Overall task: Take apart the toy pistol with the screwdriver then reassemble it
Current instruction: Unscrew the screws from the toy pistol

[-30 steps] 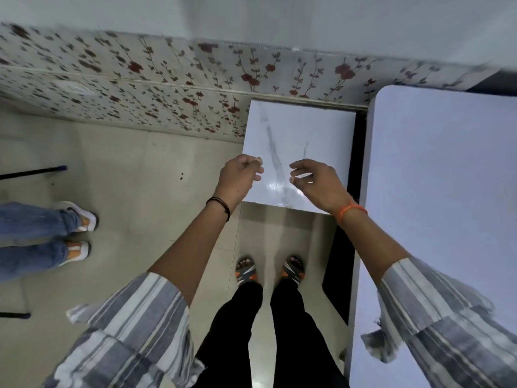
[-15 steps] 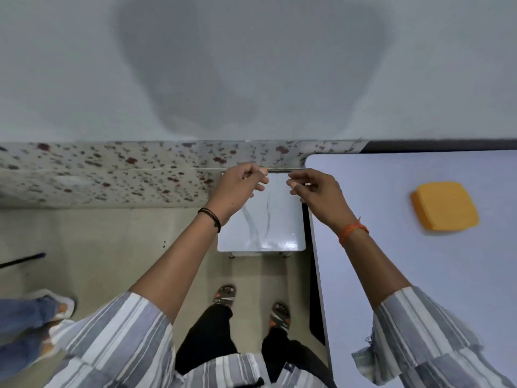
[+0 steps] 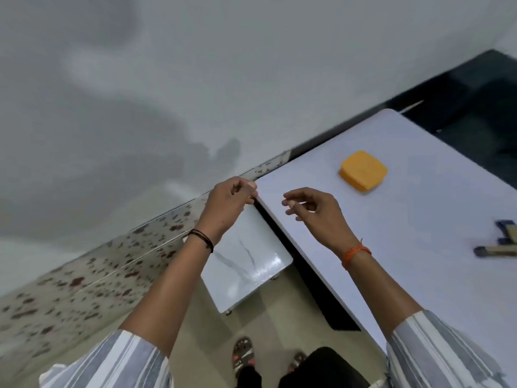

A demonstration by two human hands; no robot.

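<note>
Both hands hang in the air over the desk's near-left corner with nothing visible in them. The left hand (image 3: 228,204) has its fingers (image 3: 246,189) curled in, tips drawn toward the thumb as if pinching; whether anything tiny sits between them cannot be told. It hovers just past the desk's (image 3: 391,247) left edge, above the small marble-topped stool (image 3: 246,264) standing beside the desk. The right hand (image 3: 316,214) is over the desk's left part, its fingers loosely bent and parted, gripping nothing.

Outward from there, the toy pistol (image 3: 500,242) lies at the far right of the view, cut off by the frame and blurred. It looks like a dark and tan object lying flat on the desk. Its long part seems to run roughly left to right, with a dark tip toward the hands and a shorter piece standing off toward the desk's far side; which end is the muzzle I cannot say for sure. It lies well to the right of both hands, and the right hand is clearly the nearer. I judge a reach to the right across the desk comes next.

An orange squarish pad (image 3: 363,170) rests toward the desk's far edge, between hands and pistol. No screwdriver can be made out.
</note>
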